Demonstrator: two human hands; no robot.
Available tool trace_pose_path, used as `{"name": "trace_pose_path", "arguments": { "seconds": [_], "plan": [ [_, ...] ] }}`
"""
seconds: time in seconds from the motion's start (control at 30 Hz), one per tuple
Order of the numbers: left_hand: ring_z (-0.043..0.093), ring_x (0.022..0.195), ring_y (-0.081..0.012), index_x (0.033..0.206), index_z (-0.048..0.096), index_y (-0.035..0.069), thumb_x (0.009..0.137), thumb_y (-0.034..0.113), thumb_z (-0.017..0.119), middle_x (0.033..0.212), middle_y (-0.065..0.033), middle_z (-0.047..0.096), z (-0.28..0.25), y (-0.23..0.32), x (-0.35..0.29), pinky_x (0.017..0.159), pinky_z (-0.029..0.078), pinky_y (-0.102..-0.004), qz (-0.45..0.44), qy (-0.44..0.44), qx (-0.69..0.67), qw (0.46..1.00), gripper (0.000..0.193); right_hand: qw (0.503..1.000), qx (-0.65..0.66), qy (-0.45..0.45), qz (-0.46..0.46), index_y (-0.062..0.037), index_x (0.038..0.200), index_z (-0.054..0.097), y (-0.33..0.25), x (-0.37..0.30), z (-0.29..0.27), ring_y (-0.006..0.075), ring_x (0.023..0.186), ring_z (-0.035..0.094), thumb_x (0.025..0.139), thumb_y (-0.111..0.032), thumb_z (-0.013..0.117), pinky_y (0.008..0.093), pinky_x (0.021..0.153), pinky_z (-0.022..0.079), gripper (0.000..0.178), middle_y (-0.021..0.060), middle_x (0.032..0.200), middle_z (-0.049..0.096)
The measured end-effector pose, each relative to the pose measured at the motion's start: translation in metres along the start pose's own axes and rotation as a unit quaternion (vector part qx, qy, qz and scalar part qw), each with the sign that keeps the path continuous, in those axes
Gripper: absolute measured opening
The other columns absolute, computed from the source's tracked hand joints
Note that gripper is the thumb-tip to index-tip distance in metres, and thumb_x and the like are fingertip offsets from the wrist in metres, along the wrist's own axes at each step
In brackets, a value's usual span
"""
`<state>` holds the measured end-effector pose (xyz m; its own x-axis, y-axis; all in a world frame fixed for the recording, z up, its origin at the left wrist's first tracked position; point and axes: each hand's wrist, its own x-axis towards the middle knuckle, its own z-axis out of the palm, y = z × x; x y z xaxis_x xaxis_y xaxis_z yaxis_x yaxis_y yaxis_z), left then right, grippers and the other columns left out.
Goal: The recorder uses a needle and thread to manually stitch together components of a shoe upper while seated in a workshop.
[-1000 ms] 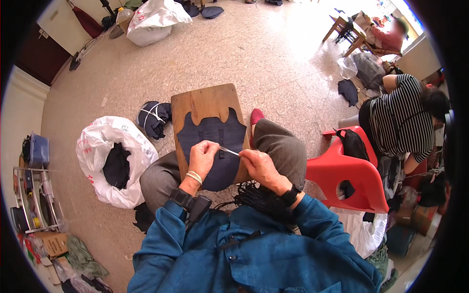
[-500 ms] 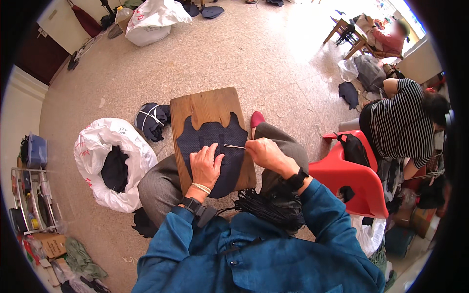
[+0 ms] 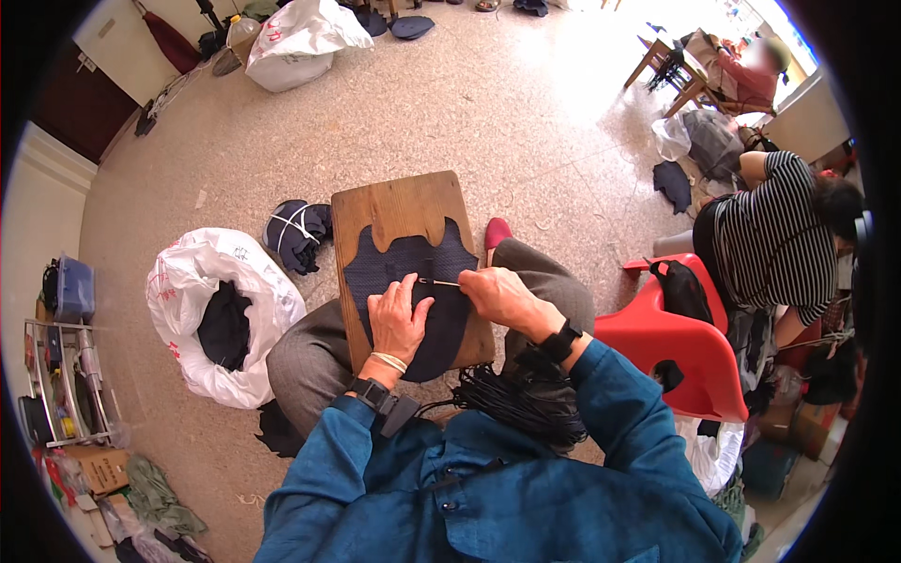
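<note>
A dark navy fabric piece [image 3: 441,340], with pointed corners and curved cutouts along its far edge, lies flat on a wooden board [image 3: 399,201] over my lap. Resting on the left part of the cloth, my left hand [image 3: 396,321] has its fingers and thumb apart and grips nothing. From the right, my right hand [image 3: 507,300] pinches a slim metal needle-like tool [image 3: 445,282]. Its tip points left and meets a dark strip on the fabric, close to my left fingertips; whether it passes under the strip I cannot make out. A bundle of black cords [image 3: 521,403] lies across my lap.
On the left stand a white sack [image 3: 272,361] of dark cloth and a tied dark bundle [image 3: 297,235]. A red plastic chair [image 3: 657,342] stands close on my right. Beyond it a person in a striped top [image 3: 770,225] bends over; another sits at the far right.
My right hand has moved slightly left, carrying the tool's tip from bare cloth to the dark strip beside my left fingers. My left hand stays nearly in place.
</note>
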<state>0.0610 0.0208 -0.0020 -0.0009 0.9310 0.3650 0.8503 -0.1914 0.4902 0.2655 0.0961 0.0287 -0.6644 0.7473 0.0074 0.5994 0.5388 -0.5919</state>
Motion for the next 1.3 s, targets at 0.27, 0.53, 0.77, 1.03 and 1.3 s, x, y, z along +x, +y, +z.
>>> {"name": "trace_pose_path", "arguments": {
  "seconds": [0.27, 0.53, 0.77, 1.03, 1.3],
  "plan": [
    [0.054, 0.075, -0.0215, 0.118, 0.060, 0.006, 0.085, 0.025, 0.071, 0.083, -0.0051, 0.055, 0.001, -0.002, -0.001, 0.074, 0.036, -0.0347, 0.001, 0.009, -0.018, 1.000, 0.040, 1.000, -0.001, 0.017, -0.010, -0.0016, 0.081, 0.058, 0.006, -0.011, -0.004, 0.0419, 0.076, 0.065, 0.089, -0.013, 0.055, 0.0507, 0.064, 0.050, 0.014, 0.0221, 0.073, 0.063],
    [0.061, 0.085, -0.0254, 0.118, 0.060, 0.008, 0.084, 0.027, 0.071, 0.092, -0.0074, 0.062, 0.003, -0.004, -0.001, 0.077, 0.038, -0.0372, 0.014, 0.006, -0.004, 1.000, 0.040, 0.999, -0.020, 0.042, 0.020, -0.0021, 0.082, 0.059, 0.000, -0.009, 0.007, 0.0417, 0.076, 0.065, 0.090, -0.015, 0.056, 0.0508, 0.066, 0.051, 0.015, 0.0222, 0.073, 0.064],
    [0.063, 0.088, -0.0262, 0.114, 0.060, 0.009, 0.085, 0.024, 0.069, 0.097, -0.0081, 0.067, -0.002, -0.008, 0.005, 0.077, 0.039, -0.0378, 0.020, -0.011, -0.017, 1.000, 0.033, 0.996, 0.002, 0.052, 0.069, -0.0029, 0.081, 0.060, 0.002, -0.037, 0.001, 0.0420, 0.079, 0.065, 0.090, -0.014, 0.054, 0.0520, 0.069, 0.050, 0.015, 0.0232, 0.076, 0.064],
    [0.061, 0.082, -0.0262, 0.098, 0.068, 0.011, 0.081, 0.022, 0.073, 0.091, -0.0048, 0.065, -0.014, -0.008, -0.011, 0.078, 0.040, -0.0379, 0.001, -0.015, -0.037, 0.999, 0.021, 0.994, -0.009, 0.095, 0.046, -0.0024, 0.086, 0.060, -0.011, -0.048, 0.014, 0.0427, 0.080, 0.064, 0.091, -0.014, 0.052, 0.0524, 0.069, 0.050, 0.015, 0.0235, 0.078, 0.064],
    [0.059, 0.081, -0.0245, 0.108, 0.066, 0.012, 0.082, 0.022, 0.072, 0.090, -0.0038, 0.064, -0.016, -0.009, -0.015, 0.078, 0.037, -0.0369, 0.030, -0.022, -0.040, 0.999, 0.028, 0.998, -0.037, -0.007, 0.050, -0.0021, 0.085, 0.060, -0.018, -0.040, 0.004, 0.0414, 0.083, 0.066, 0.089, -0.012, 0.054, 0.0515, 0.071, 0.051, 0.012, 0.0231, 0.077, 0.065]
  ]
}}
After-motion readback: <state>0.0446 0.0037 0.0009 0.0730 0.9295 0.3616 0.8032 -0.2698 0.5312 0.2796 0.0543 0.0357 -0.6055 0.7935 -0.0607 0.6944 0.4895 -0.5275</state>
